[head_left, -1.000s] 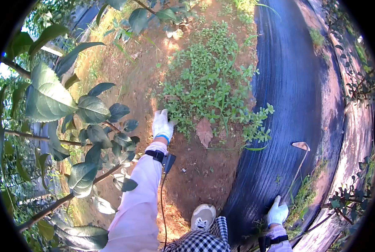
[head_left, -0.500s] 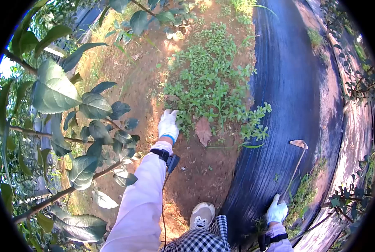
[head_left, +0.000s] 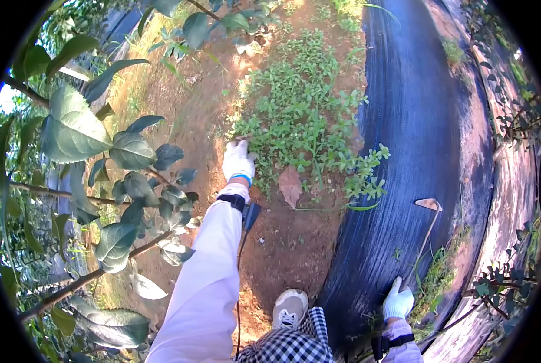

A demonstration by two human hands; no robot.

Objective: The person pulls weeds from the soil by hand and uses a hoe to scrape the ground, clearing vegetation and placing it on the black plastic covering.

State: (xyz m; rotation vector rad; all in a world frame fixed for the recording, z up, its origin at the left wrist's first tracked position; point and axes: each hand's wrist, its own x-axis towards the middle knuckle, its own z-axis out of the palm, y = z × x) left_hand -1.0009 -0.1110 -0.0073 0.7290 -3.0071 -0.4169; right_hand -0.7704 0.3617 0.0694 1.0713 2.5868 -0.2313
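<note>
My left hand (head_left: 239,161), in a white glove, reaches down at the left edge of a patch of low green weeds (head_left: 300,103). Its fingers are stretched forward, their tips at a small brown dry leaf (head_left: 239,139); no grip on it shows. A larger dry leaf (head_left: 290,186) lies to the right of that hand. Low on the right, my gloved right hand (head_left: 398,301) is closed around the handle end of a long thin hoe (head_left: 426,239). The hoe's blade (head_left: 429,204) points away from me over the black ground sheet.
Black ground sheet (head_left: 409,121) runs along the right of the bare soil (head_left: 282,242). Leafy branches (head_left: 131,199) hang close on the left. My shoe (head_left: 290,307) stands on the soil below. Grass (head_left: 440,281) grows along the sheet's right edge.
My left hand has moved forward and slightly left, up to the small dry leaf. The right hand and hoe stay nearly the same; the view has shifted slightly.
</note>
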